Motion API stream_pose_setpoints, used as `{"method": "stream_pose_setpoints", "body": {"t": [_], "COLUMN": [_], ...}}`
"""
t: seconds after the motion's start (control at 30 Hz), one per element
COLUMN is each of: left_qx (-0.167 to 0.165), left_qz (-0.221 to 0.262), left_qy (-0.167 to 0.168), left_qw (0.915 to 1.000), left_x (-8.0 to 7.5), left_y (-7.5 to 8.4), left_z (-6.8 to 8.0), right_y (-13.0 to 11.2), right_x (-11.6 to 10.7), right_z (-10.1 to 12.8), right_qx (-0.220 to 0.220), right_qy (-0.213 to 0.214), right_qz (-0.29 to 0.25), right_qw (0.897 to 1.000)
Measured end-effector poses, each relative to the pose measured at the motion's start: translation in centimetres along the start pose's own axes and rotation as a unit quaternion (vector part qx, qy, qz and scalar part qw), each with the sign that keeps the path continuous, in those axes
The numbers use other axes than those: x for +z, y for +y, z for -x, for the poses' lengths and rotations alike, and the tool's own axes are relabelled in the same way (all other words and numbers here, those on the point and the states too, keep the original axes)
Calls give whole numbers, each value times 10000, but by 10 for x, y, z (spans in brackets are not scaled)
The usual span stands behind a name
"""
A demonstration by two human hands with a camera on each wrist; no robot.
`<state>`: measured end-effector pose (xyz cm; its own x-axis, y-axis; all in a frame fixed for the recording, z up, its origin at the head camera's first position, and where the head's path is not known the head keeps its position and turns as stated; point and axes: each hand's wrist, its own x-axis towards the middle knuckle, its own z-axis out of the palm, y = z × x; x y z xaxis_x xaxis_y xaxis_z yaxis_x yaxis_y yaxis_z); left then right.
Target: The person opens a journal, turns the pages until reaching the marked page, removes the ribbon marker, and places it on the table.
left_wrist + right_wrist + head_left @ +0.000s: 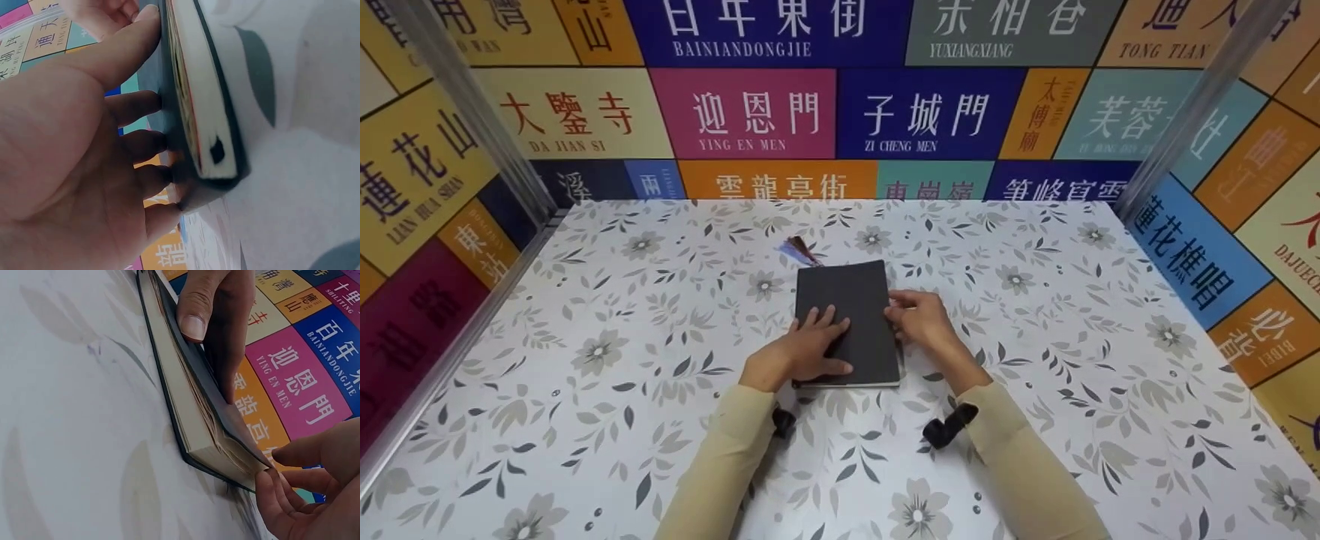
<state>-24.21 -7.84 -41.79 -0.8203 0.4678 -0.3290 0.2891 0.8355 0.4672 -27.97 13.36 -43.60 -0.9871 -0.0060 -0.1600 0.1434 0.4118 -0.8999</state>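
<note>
Black notebook (847, 326) lies closed, cover up, on the flower-print counter (1020, 420), about midway between left and right edges, long sides running roughly toward the far edge. Far short side is set in from the counter's far edge.

Left hand (808, 349): palm down over the notebook's left side, fingers spread, fingertips and thumb touching the front cover. Not clamped on anything. Left wrist view shows the fingertips resting on the cover.

Right hand (921, 321): at the notebook's right side, toward its far half. Thumb and fingers pinch the cover edge near a corner, per right wrist view. Hands are apart from each other, notebook between them.

Page block is cream, slightly gapped under the front cover; some inner sheets look darker. Left wrist view shows a dark spot on the page edges near one corner; can't tell what it is.

Tassel (801, 249), brown and bluish, sticks out past the notebook's far-left corner onto the counter.

Beige sleeves (720, 465) on both arms, black wrist device (949, 427) under the right one, another under the left. Coloured sign panels (742, 112) with Chinese lettering stand behind the far edge and along both sides. Metal posts (1185, 105) rise near the far corners.
</note>
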Motion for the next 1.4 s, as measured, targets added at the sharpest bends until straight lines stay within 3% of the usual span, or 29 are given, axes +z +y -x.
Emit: {"method": "stream_pose_setpoints", "body": {"t": [0.3,0.47,0.63,0.87,1.03,1.1,1.2,1.33,1.4], "left_qx": [-150,-448,-649,-841,-913,-889,-800,-590,-450], "left_qz": [-8,-43,-77,454,911,1121,1430,1720,1822], "left_qy": [196,512,580,560,801,954,1222,1654,1858], "left_qw": [9997,9977,9962,9938,9884,9851,9789,9693,9645], "left_x": [1,10,13,8,7,6,4,-4,-10], "left_y": [9,27,36,41,45,45,43,39,36], "left_z": [-2,-5,-4,-3,0,4,9,19,25], "right_y": [-1,-4,-9,-13,-13,-11,-8,-3,-1], "right_x": [-9,-11,-11,-14,-13,-13,-12,-9,-7], "right_z": [-3,-2,-1,1,2,2,1,0,1], "right_qx": [191,217,275,204,-129,-256,-505,-983,-1299], "right_qy": [-324,-439,-663,-1027,-1377,-1456,-1443,-1398,-1421], "right_qz": [-1004,-1631,-2219,-2539,-2723,-2700,-2307,-1262,-579], "right_qw": [9942,9854,9724,9615,9522,9515,9609,9772,9796]}}
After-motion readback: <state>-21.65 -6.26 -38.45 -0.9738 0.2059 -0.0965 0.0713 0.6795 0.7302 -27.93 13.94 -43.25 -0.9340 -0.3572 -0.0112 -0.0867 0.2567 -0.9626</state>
